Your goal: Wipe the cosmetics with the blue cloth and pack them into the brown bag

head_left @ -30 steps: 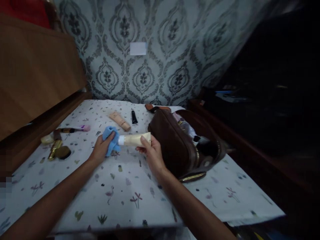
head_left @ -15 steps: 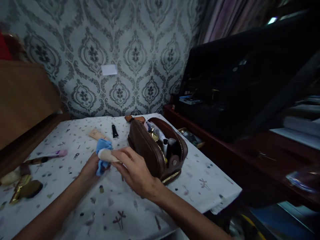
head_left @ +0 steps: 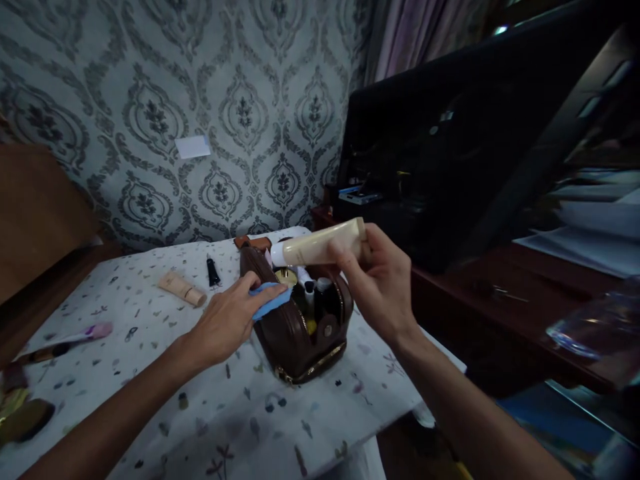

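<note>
My right hand [head_left: 383,280] grips a cream-coloured squeeze tube [head_left: 320,245] with a white cap, held tilted above the opening of a brown cosmetic bag [head_left: 280,343]. A blue cloth [head_left: 270,301] is pinched in my left hand [head_left: 227,320], which lies against the bag's left rim. The bag stands unzipped on the table, and inside it are a white tube with a black cap [head_left: 309,293], a round gold item [head_left: 287,277] and other containers. Part of the bag's back is hidden behind the held tube.
On the patterned tablecloth [head_left: 200,413] lie a beige tube [head_left: 181,288], a small black tube [head_left: 213,271] and makeup brushes [head_left: 100,331] at the left. A brown strap-like item [head_left: 254,243] lies behind the bag. A large black screen [head_left: 425,153] stands at the right.
My right hand has lifted the cream tube away from the cloth, up and right over the bag. The left hand has moved right with the cloth to the bag's rim.
</note>
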Action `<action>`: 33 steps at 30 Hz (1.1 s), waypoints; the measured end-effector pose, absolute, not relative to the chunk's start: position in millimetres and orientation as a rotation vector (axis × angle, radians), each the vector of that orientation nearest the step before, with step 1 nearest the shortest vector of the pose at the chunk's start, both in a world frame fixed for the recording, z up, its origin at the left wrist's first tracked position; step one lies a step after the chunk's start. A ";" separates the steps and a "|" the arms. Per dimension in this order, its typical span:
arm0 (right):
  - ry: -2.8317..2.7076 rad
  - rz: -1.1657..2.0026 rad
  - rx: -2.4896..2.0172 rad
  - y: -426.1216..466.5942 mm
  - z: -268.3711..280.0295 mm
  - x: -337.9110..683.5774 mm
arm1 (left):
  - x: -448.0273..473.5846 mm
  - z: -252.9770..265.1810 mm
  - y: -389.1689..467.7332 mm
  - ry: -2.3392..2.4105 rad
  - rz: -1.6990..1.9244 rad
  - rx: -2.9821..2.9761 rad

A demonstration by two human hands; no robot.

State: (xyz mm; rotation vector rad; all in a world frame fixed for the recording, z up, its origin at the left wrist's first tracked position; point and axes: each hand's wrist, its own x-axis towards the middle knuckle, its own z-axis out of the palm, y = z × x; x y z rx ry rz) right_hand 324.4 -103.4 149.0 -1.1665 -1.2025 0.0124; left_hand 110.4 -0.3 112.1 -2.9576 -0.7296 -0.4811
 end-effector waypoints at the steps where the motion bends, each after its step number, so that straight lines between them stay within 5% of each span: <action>1: -1.213 0.010 -1.173 -95.3 149.7 332.0 | 110.1 112.3 -1.6 -0.716 -0.464 -2.915; 12: -1.590 -0.090 -1.434 28.3 164.1 351.0 | 95.0 83.6 -13.6 -0.759 -0.684 -2.730; 21: -1.820 -0.089 -1.708 45.1 185.6 337.1 | 92.8 83.3 -11.4 -0.804 -0.620 -2.711; 33: -1.798 0.371 -1.615 55.3 175.6 330.4 | 93.7 86.5 -12.5 -0.783 -0.628 -2.723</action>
